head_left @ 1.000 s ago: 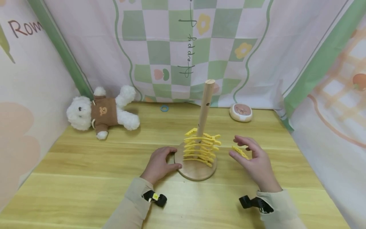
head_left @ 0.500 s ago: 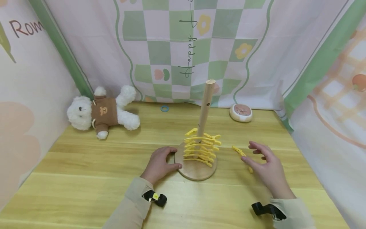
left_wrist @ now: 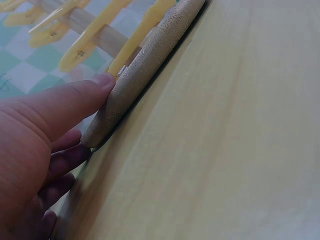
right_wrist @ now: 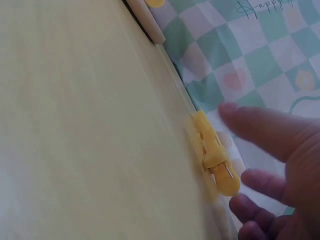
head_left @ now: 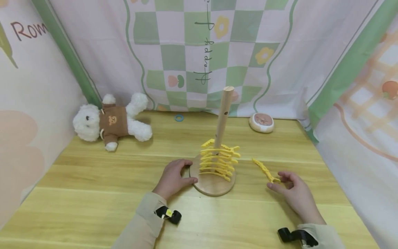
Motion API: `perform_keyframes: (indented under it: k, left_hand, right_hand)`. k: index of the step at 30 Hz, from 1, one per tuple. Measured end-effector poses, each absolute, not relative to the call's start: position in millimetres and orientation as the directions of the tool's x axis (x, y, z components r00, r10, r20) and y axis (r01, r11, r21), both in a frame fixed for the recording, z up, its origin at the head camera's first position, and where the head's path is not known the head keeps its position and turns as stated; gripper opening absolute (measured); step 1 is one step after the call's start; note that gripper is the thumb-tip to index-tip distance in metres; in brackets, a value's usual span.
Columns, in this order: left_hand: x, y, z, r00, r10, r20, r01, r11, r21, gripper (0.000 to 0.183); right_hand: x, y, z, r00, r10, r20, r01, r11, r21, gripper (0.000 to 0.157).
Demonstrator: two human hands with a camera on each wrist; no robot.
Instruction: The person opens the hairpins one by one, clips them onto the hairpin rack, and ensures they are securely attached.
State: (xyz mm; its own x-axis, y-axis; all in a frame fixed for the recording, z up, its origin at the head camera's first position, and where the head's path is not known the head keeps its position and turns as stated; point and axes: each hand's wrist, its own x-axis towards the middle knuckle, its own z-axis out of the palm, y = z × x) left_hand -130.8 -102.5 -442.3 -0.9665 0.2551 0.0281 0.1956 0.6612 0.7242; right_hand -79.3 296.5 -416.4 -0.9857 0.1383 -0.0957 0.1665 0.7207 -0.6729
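Note:
A wooden stand has a round base [head_left: 214,188] and an upright post [head_left: 223,117]. Several yellow clips [head_left: 217,164] sit one above another around the lower post. My left hand [head_left: 174,178] holds the base's left edge; in the left wrist view the thumb [left_wrist: 82,100] is at the rim and the other fingers lie lower beside it. One loose yellow plastic clip [head_left: 263,169] lies on the table right of the stand. My right hand [head_left: 296,197] is at its near end, thumb and fingers spread; the right wrist view shows a gap between the thumb [right_wrist: 265,127] and the clip.
A white plush dog [head_left: 115,121] in a brown shirt lies at the back left. A blue ring [head_left: 179,118] and a rounded white-and-pink device [head_left: 262,122] are along the table's back edge. Printed curtains [head_left: 174,31] enclose the wooden table [head_left: 93,207].
My right hand has moved right and toward me, from over the loose clip to its near end, uncovering it. My left hand and the stand have stayed put.

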Motion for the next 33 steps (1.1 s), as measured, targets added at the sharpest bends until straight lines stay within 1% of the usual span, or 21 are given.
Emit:
perform_keyframes:
  k: [6, 8, 10, 13, 18, 22, 26, 29, 33]
  left_hand:
    - [-132, -102, -444, -0.964, 0.263, 0.039, 0.208, 0.656, 0.726, 0.066]
    - [-132, -102, -444, -0.963, 0.266, 0.047, 0.216, 0.652, 0.727, 0.065]
    - [-133, -102, -445, -0.963, 0.266, 0.049, 0.216, 0.65, 0.729, 0.066]
    - [-133, -102, -445, -0.962, 0.266, 0.057, 0.223, 0.65, 0.726, 0.065]
    - [-133, -102, -444, -0.964, 0.261, 0.045, 0.211, 0.656, 0.725, 0.066]
    - [-133, -102, -444, -0.967, 0.251, 0.034, 0.197, 0.661, 0.724, 0.066]
    - [-131, -103, -443, -0.968, 0.247, 0.031, 0.191, 0.655, 0.731, 0.065]
    - [-131, -103, -443, -0.967, 0.253, 0.039, 0.2, 0.652, 0.731, 0.064]
    - [-131, -103, -444, -0.965, 0.258, 0.049, 0.212, 0.654, 0.727, 0.062]
  right_hand:
    - [-81, 299, -421, -0.988, 0.089, -0.128, 0.143, 0.84, -0.523, 0.102]
    - [-81, 300, -422, -0.988, 0.087, -0.126, 0.137, 0.867, -0.478, 0.106]
    - [-80, 299, -423, -0.99, 0.084, -0.117, 0.128, 0.882, -0.453, 0.105]
    - [-78, 299, -425, -0.993, 0.087, -0.083, 0.115, 0.885, -0.451, 0.094]
    - [-75, 299, -428, -0.992, 0.123, -0.011, 0.111, 0.854, -0.508, 0.073]
    - [-73, 300, -431, -0.982, 0.189, 0.028, 0.136, 0.797, -0.588, 0.06]
    - [-72, 301, -432, -0.953, 0.289, 0.095, 0.143, 0.699, -0.701, 0.044]
    - [-73, 303, -433, -0.929, 0.339, 0.146, 0.11, 0.633, -0.767, 0.039]
    - [-73, 302, -429, -0.911, 0.374, 0.175, 0.066, 0.551, -0.832, 0.04]
